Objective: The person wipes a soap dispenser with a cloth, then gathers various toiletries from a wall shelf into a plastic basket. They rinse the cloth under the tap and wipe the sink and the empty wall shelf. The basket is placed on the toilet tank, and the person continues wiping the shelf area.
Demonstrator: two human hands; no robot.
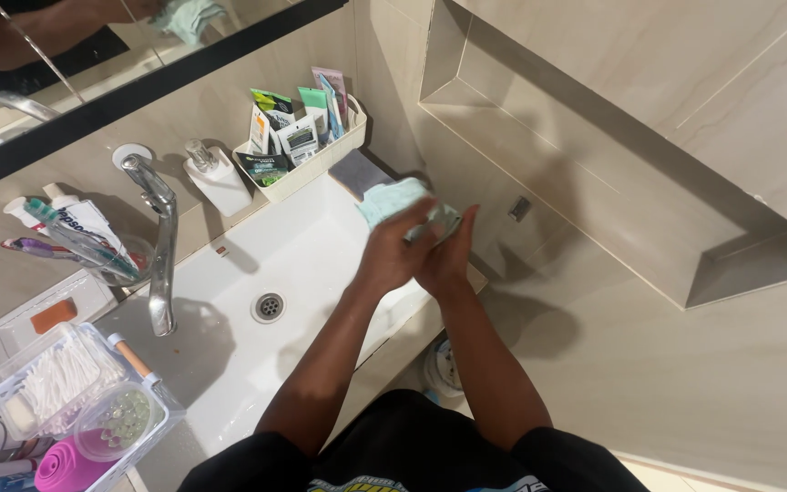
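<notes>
Your forearms reach up from the black shirt to the sink's (321, 239) far right corner. Both hands clasp the pale green cloth: left hand (393, 255) pinches it from above, right hand (448, 248) presses alongside; the cloth (392, 198) extends up-left beyond your fingers.

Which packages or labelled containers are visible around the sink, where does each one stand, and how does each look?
Sachets and tubes: upright in a cream tray at the sink's back corner; flat, in green, white, black, pink.
Toothpaste tube: in a clear cup left of the tap; white with red and blue.
Soap dispenser: behind the basin, beside the tray; white with a clear pump.
Cotton-bud box: lower left; clear plastic.
</notes>
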